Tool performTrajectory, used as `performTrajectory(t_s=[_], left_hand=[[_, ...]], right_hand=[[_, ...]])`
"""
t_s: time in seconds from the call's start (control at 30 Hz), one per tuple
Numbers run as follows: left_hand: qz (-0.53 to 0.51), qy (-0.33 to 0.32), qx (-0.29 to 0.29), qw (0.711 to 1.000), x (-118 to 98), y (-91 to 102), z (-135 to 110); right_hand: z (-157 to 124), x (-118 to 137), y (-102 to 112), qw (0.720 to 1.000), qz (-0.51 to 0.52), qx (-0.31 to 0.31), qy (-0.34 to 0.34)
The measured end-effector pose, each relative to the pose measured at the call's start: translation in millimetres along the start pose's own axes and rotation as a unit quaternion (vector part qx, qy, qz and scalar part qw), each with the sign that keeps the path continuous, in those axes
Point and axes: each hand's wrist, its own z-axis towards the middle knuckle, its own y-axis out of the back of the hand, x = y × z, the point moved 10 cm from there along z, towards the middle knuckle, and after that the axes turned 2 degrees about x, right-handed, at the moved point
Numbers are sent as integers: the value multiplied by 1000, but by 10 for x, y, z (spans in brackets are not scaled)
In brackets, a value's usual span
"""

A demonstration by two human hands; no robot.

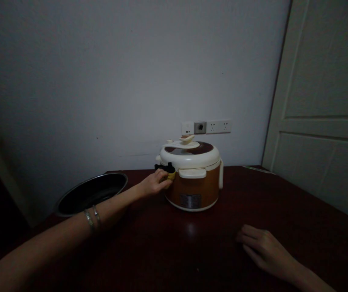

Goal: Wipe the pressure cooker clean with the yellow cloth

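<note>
An electric pressure cooker (196, 182) with a cream lid and a brown body stands upright on the dark red table (216, 243). My left hand (155, 182) reaches to the cooker's left side, its fingers closed round a small yellow-and-black thing (170, 175). That thing is against the cooker near the lid's rim; whether it is cloth or sponge I cannot tell. In front and to the right, my right hand (263, 245) rests over the table with fingers loosely bent and nothing visible in it, apart from the cooker.
A wide black pan (120, 176) with a shiny rim lies on the left, partly behind my left forearm. Behind the cooker, wall sockets (219, 126) sit in the grey wall. A pale panelled door (322, 134) rises on the right.
</note>
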Motion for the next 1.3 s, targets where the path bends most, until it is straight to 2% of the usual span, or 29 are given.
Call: performTrajectory(t_s=[0.1,0.2,0.33,0.43,0.6,0.7,0.83,0.97,1.03,1.17,1.23,1.3], left_hand=[[90,-161,40,982,-391,-194,-155],[163,-260,54,950,-661,-417,-327],[196,-267,87,940,-786,-677,-455],[198,-271,111,935,-862,-793,-521],[200,-243,156,936,-909,-860,-458],[191,-212,184,941,-924,-838,-372],[162,-198,211,943,-1019,-750,-280],[88,-160,253,950,-1157,-688,-146],[17,-123,265,956,-1236,-676,-67],[-93,-90,295,947,-1475,-710,-11],[-95,-103,315,939,-1621,-688,-10],[-102,-104,305,941,-1729,-548,70]], right_hand=[[4,8,4,1000,1,-3,2],[4,15,-4,1000,1,-1,5],[2,9,-10,1000,-2,7,3],[4,6,-19,1000,6,16,-3],[14,-52,-11,996,81,4,-32],[22,-212,81,982,168,-45,-76],[59,-520,396,956,209,-137,-154],[280,-642,908,942,200,-211,-166],[469,-660,1193,933,213,-244,-158],[911,-787,1677,888,295,-305,-178],[1199,-784,1856,890,303,-301,-164],[1502,-735,1995,908,277,-283,-135]])
